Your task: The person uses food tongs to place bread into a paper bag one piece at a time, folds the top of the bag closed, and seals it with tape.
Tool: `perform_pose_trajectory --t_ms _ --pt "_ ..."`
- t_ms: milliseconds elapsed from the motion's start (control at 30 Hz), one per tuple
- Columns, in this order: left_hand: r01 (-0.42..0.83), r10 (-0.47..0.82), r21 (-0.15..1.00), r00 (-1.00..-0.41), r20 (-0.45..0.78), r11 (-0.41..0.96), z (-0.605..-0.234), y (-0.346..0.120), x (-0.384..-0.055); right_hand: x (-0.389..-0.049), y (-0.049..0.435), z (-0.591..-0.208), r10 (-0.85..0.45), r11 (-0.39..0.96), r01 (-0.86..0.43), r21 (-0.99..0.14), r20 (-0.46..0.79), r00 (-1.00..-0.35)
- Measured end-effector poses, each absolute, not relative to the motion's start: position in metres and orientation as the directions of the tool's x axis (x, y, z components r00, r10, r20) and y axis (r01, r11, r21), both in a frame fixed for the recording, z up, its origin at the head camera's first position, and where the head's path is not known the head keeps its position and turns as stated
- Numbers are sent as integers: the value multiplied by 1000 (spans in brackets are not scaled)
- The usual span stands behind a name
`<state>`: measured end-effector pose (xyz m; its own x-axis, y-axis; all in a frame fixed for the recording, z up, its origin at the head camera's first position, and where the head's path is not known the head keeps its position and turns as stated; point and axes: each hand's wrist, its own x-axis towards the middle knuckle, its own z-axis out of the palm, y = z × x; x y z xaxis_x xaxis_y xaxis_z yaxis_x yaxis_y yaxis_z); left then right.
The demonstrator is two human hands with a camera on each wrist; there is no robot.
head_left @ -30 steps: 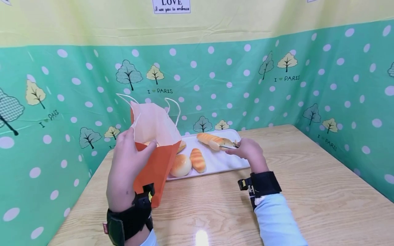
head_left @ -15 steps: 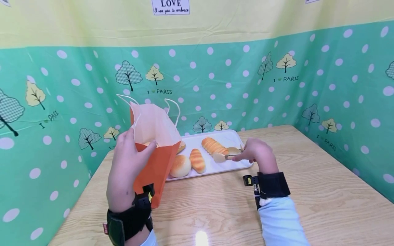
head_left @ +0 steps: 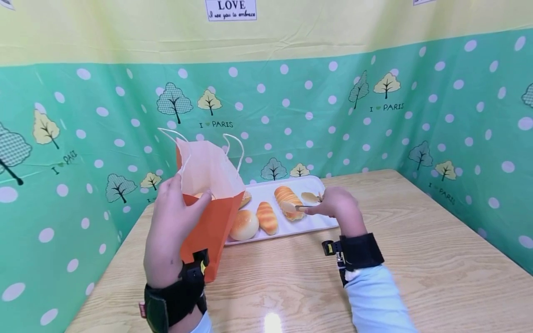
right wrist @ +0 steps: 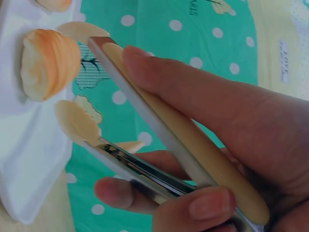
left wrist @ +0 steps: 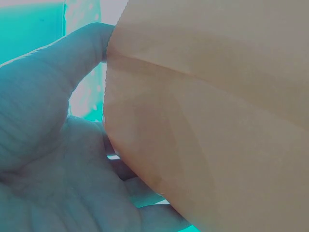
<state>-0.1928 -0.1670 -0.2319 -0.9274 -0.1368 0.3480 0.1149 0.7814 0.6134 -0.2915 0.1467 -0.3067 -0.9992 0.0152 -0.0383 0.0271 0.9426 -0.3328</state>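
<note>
My left hand (head_left: pixel 172 222) pinches the rim of an orange paper bag (head_left: pixel 210 226), thumb inside and fingers outside, as the left wrist view shows at the bag's edge (left wrist: pixel 193 121). Inside the mouth a tan rounded thing shows partly. My right hand (head_left: pixel 339 206) holds metal tongs (right wrist: pixel 164 128) with beige grips and rounded beige tips. Their two arms are spread apart. In the head view one tip overlaps a striped bread roll (head_left: pixel 286 193) on the white tray (head_left: pixel 310 222); the other tip lies right of the roll. Nothing is clamped between the tips.
A round bun (head_left: pixel 244 225) and a smaller striped bread (head_left: pixel 267 217) lie on the tray's left part. Another bread (head_left: pixel 246 199) is partly hidden behind the bag. A printed green curtain (head_left: pixel 266 101) stands behind the wooden table (head_left: pixel 283 273).
The roll has shifted toward me and turned to point more toward the tray's front. My right hand moved right with the tongs, then back left over the roll. My left hand stays put.
</note>
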Motion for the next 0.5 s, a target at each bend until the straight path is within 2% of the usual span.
perform_pose_trajectory --t_ms 500 --pt "111 -148 621 -925 350 776 -233 -168 -192 -306 125 -326 89 947 93 -307 -27 -996"
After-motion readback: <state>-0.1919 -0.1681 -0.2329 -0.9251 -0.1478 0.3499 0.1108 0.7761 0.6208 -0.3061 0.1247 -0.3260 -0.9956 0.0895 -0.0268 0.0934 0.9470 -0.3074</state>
